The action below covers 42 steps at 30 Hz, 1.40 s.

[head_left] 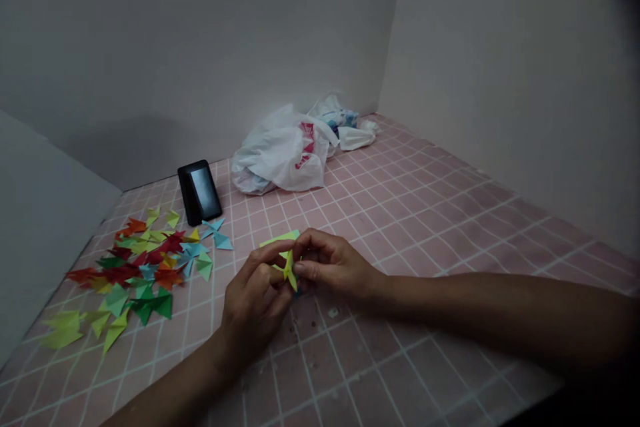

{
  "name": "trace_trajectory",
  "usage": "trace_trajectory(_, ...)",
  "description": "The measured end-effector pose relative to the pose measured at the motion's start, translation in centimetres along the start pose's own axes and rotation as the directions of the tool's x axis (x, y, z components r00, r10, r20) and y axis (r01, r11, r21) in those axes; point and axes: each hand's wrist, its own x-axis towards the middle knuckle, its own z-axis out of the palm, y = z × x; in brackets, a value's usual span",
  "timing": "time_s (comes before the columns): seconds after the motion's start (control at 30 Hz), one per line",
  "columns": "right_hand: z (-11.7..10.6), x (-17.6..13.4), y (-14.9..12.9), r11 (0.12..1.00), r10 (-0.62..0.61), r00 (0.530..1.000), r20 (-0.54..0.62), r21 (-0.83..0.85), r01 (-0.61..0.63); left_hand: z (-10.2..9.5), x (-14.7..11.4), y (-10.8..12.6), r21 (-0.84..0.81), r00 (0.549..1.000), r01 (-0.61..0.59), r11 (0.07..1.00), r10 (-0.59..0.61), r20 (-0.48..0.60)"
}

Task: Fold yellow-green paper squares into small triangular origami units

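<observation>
A small yellow folded paper piece, probably an origami figure, is held up between my two hands over the table. My left hand grips it from the left with bent fingers. From the other side, my right hand pinches it between thumb and fingers. Just behind my hands lies flat yellow-green paper, partly covered by my fingers. Some blue-green paper shows below my fingertips. To the left spreads a loose pile of folded paper figures in red, orange, yellow, green and light blue.
A black device with a screen leans at the back left, behind the pile. White plastic bags with red print lie by the back wall. Pink tiled patterning covers the tabletop, with grey walls on its left, back and right.
</observation>
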Motion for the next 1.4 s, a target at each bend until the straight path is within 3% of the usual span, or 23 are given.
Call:
trace_trajectory(0.5,-0.08,-0.08,-0.26,0.994,-0.060,0.998,-0.035,-0.096,0.057,0.15,0.09,0.03,-0.027,1.000,-0.016,1.000,0.016,0.007)
trace_trajectory(1.23,-0.32,-0.13,-0.54,0.998,0.042,0.997,-0.060,-0.035,-0.044,0.38,0.11,-0.25,-0.030,0.999,-0.052,0.998,0.051,-0.008)
trace_trajectory(1.4,-0.29,-0.13,-0.62,0.999,0.025,0.998,-0.051,-0.029,-0.027,0.29,-0.11,-0.37,-0.031,1.000,-0.014,0.999,0.014,-0.007)
